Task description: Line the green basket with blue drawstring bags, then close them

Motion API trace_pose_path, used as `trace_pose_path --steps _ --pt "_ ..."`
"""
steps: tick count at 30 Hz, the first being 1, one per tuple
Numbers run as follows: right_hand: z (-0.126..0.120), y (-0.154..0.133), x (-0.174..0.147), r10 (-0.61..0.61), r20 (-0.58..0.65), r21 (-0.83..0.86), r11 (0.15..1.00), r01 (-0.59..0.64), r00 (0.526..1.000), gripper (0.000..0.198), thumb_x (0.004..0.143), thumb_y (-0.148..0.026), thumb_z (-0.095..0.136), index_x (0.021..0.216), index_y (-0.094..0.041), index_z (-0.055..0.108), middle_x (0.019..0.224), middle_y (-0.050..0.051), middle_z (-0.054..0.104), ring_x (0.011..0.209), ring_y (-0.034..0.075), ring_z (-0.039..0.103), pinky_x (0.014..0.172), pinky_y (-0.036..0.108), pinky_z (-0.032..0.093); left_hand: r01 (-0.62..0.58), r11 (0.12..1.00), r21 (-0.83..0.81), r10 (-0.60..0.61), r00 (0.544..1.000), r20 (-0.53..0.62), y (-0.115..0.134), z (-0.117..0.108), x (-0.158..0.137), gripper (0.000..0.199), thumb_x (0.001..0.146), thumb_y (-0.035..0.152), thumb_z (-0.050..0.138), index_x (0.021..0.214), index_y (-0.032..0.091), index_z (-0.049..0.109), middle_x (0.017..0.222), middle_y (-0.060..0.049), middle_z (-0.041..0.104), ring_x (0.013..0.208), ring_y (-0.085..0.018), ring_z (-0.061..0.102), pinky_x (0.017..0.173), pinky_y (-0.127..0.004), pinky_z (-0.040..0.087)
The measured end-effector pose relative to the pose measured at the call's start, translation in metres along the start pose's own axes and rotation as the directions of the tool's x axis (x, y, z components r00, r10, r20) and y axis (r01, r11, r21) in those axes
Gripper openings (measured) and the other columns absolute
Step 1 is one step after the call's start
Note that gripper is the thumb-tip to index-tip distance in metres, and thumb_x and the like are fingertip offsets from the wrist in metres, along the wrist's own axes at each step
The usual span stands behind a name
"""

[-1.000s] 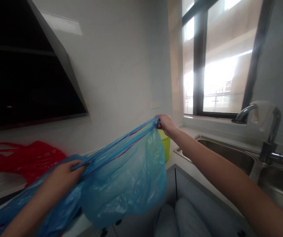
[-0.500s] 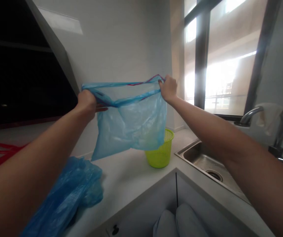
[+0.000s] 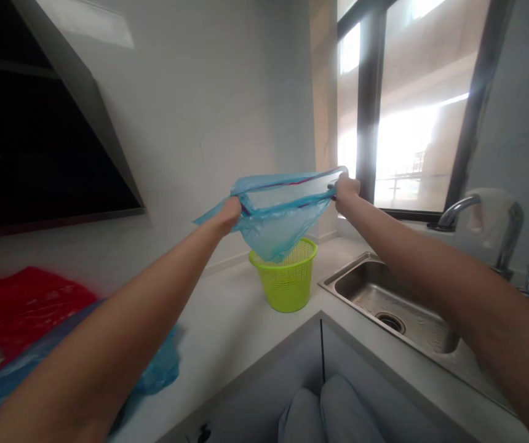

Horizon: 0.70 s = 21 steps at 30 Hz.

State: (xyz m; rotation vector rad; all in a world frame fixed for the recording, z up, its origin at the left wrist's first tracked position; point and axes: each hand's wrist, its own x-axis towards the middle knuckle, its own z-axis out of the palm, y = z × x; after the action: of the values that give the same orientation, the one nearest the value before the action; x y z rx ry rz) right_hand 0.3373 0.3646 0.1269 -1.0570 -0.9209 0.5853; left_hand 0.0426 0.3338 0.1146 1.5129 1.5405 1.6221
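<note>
A thin, see-through blue plastic bag (image 3: 276, 231) is stretched by its mouth between my two hands, its rim edged in red and purple. My left hand (image 3: 230, 214) is closed on the rim at the left side. At the right end, my right hand (image 3: 347, 189) pinches the same rim. The bag's lower part hangs over the top of a yellow-green mesh basket (image 3: 287, 286) that stands upright on the white counter (image 3: 209, 332). Whether the bag's bottom touches the basket's inside I cannot tell.
A steel sink (image 3: 370, 286) with a curved tap (image 3: 504, 240) lies on the right, below a window (image 3: 416, 129). At the left are a red plastic bag (image 3: 43, 307) and crumpled blue plastic (image 3: 160, 369), partly behind my left arm. A dark range hood (image 3: 47, 123) hangs upper left.
Both hands have moved right and somewhat lower, bringing the blue bag over the basket. My hands are closer together, and the bag's mouth is less widely stretched. The camera view has turned slightly.
</note>
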Motion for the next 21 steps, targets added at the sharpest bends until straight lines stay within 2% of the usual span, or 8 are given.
trace_pose_path --steps 2,7,12,13,14,17,19,21 --pt "-0.011 0.012 -0.014 0.125 0.068 -0.004 0.992 -0.125 0.99 0.018 0.092 -0.02 0.038 0.093 -0.017 0.055 0.071 0.004 0.058 0.065 0.015 0.063 0.058 0.025 0.052 0.093 0.995 -0.026 -0.09 0.992 0.088 -0.014 0.016 -0.011 0.025 0.089 0.039 0.045 0.085 0.021 0.062 0.096 -0.011 0.071 0.099 -0.032 0.066 0.087 -0.046 0.055" --pt "-0.036 0.045 -0.041 0.183 0.191 -0.179 0.973 -0.149 0.964 0.019 0.079 -0.005 0.043 0.089 -0.016 0.055 0.066 0.002 0.057 0.054 0.013 0.056 0.058 0.027 0.053 0.255 0.966 -0.046 -0.23 0.924 0.306 -0.028 0.046 -0.036 0.033 0.089 0.046 0.042 0.079 0.021 0.06 0.09 -0.012 0.072 0.094 -0.032 0.068 0.089 -0.051 0.053" --pt "-0.058 0.07 -0.047 0.097 0.21 -0.391 0.92 -0.008 0.973 0.047 0.07 -0.008 0.058 0.117 -0.016 0.054 0.081 0.005 0.063 0.066 0.017 0.058 0.063 0.028 0.049 0.366 0.913 -0.179 -0.173 0.746 0.643 -0.021 0.069 -0.054 0.044 0.091 0.049 0.037 0.084 0.017 0.065 0.09 -0.016 0.073 0.091 -0.033 0.07 0.08 -0.047 0.059" --pt "-0.062 0.072 -0.047 0.074 0.225 -0.44 0.897 0.034 0.972 0.053 0.069 -0.009 0.062 0.121 -0.016 0.053 0.085 0.007 0.064 0.071 0.019 0.06 0.066 0.029 0.049 0.317 0.935 -0.156 -0.151 0.757 0.636 -0.02 0.072 -0.055 0.041 0.091 0.044 0.037 0.087 0.016 0.067 0.093 -0.016 0.073 0.094 -0.033 0.07 0.08 -0.047 0.059" --pt "-0.066 0.075 -0.048 0.037 0.259 -0.522 0.846 0.108 0.965 0.055 0.069 -0.011 0.064 0.123 -0.016 0.054 0.089 0.009 0.066 0.077 0.021 0.061 0.07 0.031 0.048 0.242 0.965 -0.102 -0.138 0.798 0.586 -0.019 0.073 -0.055 0.038 0.09 0.039 0.039 0.088 0.016 0.068 0.095 -0.016 0.073 0.097 -0.033 0.069 0.08 -0.046 0.059" --pt "-0.072 0.078 -0.051 -0.064 0.428 -0.757 0.519 0.396 0.901 0.034 0.078 -0.02 0.062 0.111 -0.015 0.065 0.1 0.016 0.069 0.095 0.029 0.064 0.081 0.036 0.047 0.063 0.989 0.137 -0.105 0.937 0.334 -0.025 0.069 -0.049 0.019 0.081 0.03 0.053 0.078 0.017 0.066 0.102 -0.019 0.072 0.118 -0.04 0.059 0.09 -0.047 0.055" --pt "-0.073 0.081 -0.055 -0.076 0.497 -0.802 0.339 0.491 0.864 0.023 0.086 -0.026 0.055 0.099 -0.013 0.07 0.102 0.019 0.07 0.1 0.032 0.064 0.084 0.038 0.046 0.035 0.976 0.216 -0.082 0.973 0.214 -0.034 0.061 -0.045 0.008 0.073 0.026 0.064 0.075 0.018 0.063 0.115 -0.022 0.067 0.138 -0.045 0.038 0.101 -0.05 0.047" --pt "-0.071 0.084 -0.057 -0.071 0.492 -0.809 0.33 0.486 0.868 0.027 0.09 -0.028 0.05 0.091 -0.012 0.072 0.102 0.022 0.07 0.101 0.034 0.065 0.084 0.039 0.046 0.025 0.962 0.271 -0.066 0.988 0.143 -0.046 0.051 -0.041 0.013 0.068 0.023 0.069 0.078 0.018 0.062 0.127 -0.023 0.061 0.147 -0.046 0.02 0.107 -0.053 0.041"
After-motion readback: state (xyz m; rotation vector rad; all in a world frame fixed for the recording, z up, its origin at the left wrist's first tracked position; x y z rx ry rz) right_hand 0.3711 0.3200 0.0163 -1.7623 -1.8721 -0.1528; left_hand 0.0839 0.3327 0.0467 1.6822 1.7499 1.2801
